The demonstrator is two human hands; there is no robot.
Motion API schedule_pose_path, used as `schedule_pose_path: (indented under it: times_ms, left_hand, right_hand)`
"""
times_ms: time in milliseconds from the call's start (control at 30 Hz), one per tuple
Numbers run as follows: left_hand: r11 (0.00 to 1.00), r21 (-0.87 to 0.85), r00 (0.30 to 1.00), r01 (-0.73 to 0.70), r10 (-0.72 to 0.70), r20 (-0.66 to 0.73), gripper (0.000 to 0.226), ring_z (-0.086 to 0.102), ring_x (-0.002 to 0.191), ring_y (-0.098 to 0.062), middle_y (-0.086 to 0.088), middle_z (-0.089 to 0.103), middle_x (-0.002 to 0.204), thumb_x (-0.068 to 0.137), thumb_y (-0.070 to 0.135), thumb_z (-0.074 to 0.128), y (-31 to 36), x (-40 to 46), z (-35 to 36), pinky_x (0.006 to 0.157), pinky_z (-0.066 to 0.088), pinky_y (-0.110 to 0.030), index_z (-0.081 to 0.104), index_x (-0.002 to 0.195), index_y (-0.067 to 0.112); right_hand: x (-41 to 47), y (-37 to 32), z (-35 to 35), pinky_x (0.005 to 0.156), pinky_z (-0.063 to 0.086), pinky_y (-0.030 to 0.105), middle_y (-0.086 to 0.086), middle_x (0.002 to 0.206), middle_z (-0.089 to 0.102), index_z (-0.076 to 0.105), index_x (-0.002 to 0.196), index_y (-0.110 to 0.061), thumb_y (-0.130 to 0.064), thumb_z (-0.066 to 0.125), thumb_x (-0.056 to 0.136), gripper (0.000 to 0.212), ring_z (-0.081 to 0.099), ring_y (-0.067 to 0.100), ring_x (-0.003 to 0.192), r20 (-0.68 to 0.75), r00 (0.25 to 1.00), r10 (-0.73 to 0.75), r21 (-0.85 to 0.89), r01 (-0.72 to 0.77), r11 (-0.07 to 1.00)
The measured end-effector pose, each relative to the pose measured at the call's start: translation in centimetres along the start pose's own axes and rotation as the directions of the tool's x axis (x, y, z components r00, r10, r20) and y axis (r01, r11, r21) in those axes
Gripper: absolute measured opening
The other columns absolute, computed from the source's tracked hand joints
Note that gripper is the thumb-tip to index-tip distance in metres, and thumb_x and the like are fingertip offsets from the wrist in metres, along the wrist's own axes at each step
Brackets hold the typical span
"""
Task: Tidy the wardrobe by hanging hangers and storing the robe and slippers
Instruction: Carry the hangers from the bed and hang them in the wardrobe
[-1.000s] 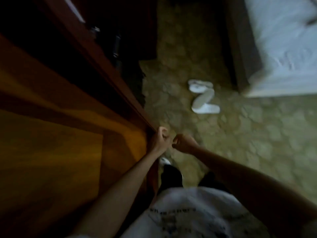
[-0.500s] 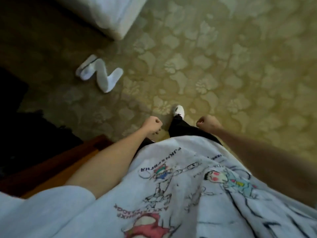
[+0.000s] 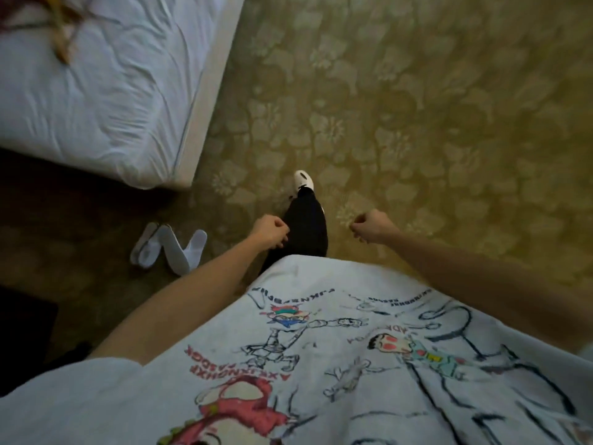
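1. On the patterned carpet [image 3: 417,107], just below the corner of the bed [image 3: 96,101], lie the white slippers [image 3: 168,248], down and to the left of the left hand [image 3: 269,232].
2. They lie jumbled, one partly over the other; the long axes run roughly from upper left to lower right, though blur makes the exact lie uncertain.
3. The left hand is the nearer; the right hand [image 3: 372,225] is beyond the dark trouser leg [image 3: 305,229], well apart from them.
4. Both hands show curled fingers and hold nothing.
5. Nothing stands between the left hand and the slippers; a stoop looks needed.
6. On the bed's upper left lie what may be wooden hangers [image 3: 62,33].
7. The white shoe [image 3: 303,180] points away from the slippers.
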State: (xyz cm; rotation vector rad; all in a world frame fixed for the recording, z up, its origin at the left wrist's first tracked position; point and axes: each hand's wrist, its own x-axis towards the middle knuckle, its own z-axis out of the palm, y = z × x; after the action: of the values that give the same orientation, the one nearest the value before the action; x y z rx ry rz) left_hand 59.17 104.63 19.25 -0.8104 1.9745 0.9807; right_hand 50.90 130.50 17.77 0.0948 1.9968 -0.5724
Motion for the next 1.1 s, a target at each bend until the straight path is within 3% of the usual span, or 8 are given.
schedule_pose_path:
  times_ms: [200, 367, 467, 633, 833, 1000, 1100]
  left_hand:
    - [0.986, -0.122, 0.991, 0.112, -0.12, -0.058, 0.019, 0.067, 0.065, -0.019, -0.009, 0.073, 0.083, 0.097, 0.015, 0.057, 4.0, 8.4, -8.1, 0.052, 0.05, -0.025, 0.069, 0.082, 0.013]
    - [0.96, -0.222, 0.982, 0.168, -0.183, -0.046, 0.016, 0.063, 0.058, -0.017, -0.007, 0.068, 0.076, 0.098, 0.009, 0.054, 11.7, 15.1, -15.4, 0.047, 0.047, -0.023, 0.066, 0.088, 0.008]
    - [0.959, -0.254, 0.989, 0.123, -0.139, -0.043, 0.015, 0.062, 0.059, -0.019, -0.011, 0.069, 0.081, 0.096, 0.009, 0.055, 18.3, 18.8, -19.5, 0.051, 0.048, -0.026, 0.069, 0.091, 0.007]
    - [0.971, -0.237, 1.0, -0.007, 0.009, 0.005, 0.014, 0.063, 0.064, -0.018, -0.01, 0.07, 0.086, 0.099, 0.012, 0.054, 31.0, 25.1, -25.7, 0.057, 0.051, -0.028, 0.068, 0.098, 0.007]
    - [0.96, -0.256, 0.993, -0.113, 0.119, 0.005, 0.016, 0.062, 0.062, -0.015, -0.006, 0.07, 0.084, 0.101, 0.014, 0.054, 44.9, 34.0, -33.9, 0.053, 0.049, -0.022, 0.067, 0.106, 0.007]
    - [0.962, -0.264, 0.997, -0.069, 0.055, -0.06, 0.023, 0.061, 0.062, -0.016, -0.01, 0.07, 0.088, 0.1, 0.007, 0.049, 52.7, 40.7, -42.9, 0.048, 0.046, -0.022, 0.059, 0.12, 0.007]
    - [0.966, -0.25, 0.993, -0.062, 0.036, -0.109, 0.021, 0.062, 0.062, -0.016, -0.011, 0.071, 0.09, 0.1, 0.008, 0.05, 55.5, 44.1, -49.4, 0.049, 0.047, -0.023, 0.061, 0.118, 0.007]
  right_hand:
    - [8.7, -14.6, -10.7, 0.055, 0.05, 0.023, 0.005, 0.082, 0.07, 0.073, 0.097, -0.009, -0.02, 0.057, 0.094, 0.02, 0.066, 0.014, 0.069, 0.022, 0.986, -0.163, -0.097, 0.164, 0.982]
    - [14.6, -21.4, -22.1, 0.066, 0.057, 0.029, 0.009, 0.091, 0.074, 0.073, 0.104, -0.005, -0.018, 0.057, 0.095, 0.023, 0.067, 0.016, 0.072, 0.003, 0.987, -0.162, -0.192, 0.159, 0.968]
    - [17.5, -23.2, -29.1, 0.057, 0.051, 0.021, 0.008, 0.088, 0.074, 0.073, 0.103, -0.005, -0.019, 0.058, 0.096, 0.023, 0.065, 0.012, 0.066, -0.057, 0.99, -0.132, -0.181, 0.12, 0.976]
    - [22.2, -23.3, -39.1, 0.057, 0.051, 0.024, 0.01, 0.088, 0.074, 0.072, 0.1, -0.004, -0.02, 0.058, 0.097, 0.022, 0.065, 0.016, 0.067, -0.156, 0.988, 0.004, -0.143, -0.027, 0.989]
    - [30.2, -24.8, -49.2, 0.055, 0.054, 0.025, 0.008, 0.085, 0.073, 0.073, 0.101, -0.003, -0.023, 0.058, 0.098, 0.025, 0.066, 0.017, 0.067, -0.171, 0.973, 0.158, -0.073, -0.172, 0.982]
    - [37.5, -34.2, -57.4, 0.056, 0.054, 0.026, 0.007, 0.081, 0.072, 0.073, 0.099, -0.001, -0.021, 0.058, 0.098, 0.024, 0.064, 0.016, 0.064, -0.184, 0.979, 0.091, -0.034, -0.099, 0.995]
    - [41.4, -42.8, -62.1, 0.056, 0.052, 0.023, 0.005, 0.082, 0.072, 0.073, 0.099, -0.004, -0.021, 0.056, 0.098, 0.024, 0.064, 0.015, 0.065, -0.161, 0.987, -0.018, -0.076, 0.006, 0.997]
